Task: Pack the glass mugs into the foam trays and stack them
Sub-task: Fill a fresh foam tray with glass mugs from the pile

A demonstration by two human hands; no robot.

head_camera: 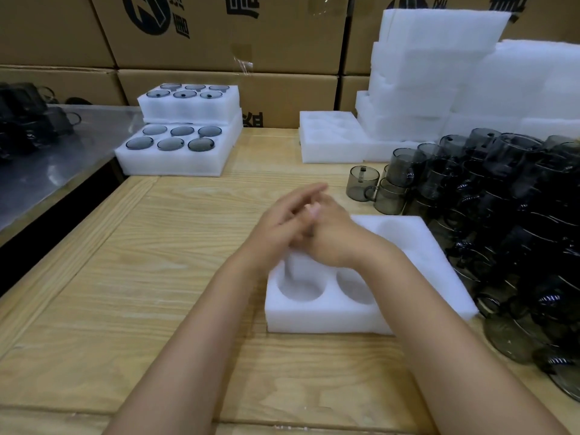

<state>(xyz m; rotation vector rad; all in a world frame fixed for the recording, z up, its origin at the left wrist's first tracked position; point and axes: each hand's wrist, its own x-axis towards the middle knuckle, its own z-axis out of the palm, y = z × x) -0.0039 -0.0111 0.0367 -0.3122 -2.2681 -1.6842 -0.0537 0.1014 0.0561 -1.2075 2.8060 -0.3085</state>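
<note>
A wall of cardboard boxes point(219, 36) backs the wooden table point(125, 277), with a tall stack of spare foam point(439, 73) at the far right. Below it the pile of glass mugs point(518, 215) runs down the whole right edge, just beside the near foam tray point(314, 318). So the mugs lie to the right of both hands, and the right hand point(335, 240) is plainly the nearer. At far left sit two filled trays point(175, 164), one on the other, each showing six mugs. An empty tray point(329, 142) waits at the back. The near tray lies with its long axis running away from the person; the pockets that show are empty (the forearms hide the rest). Above it the left hand point(282, 224) has straight fingers pressed against the right; whether the right's blurred fingers curl I cannot tell. Neither holds a mug.
</note>
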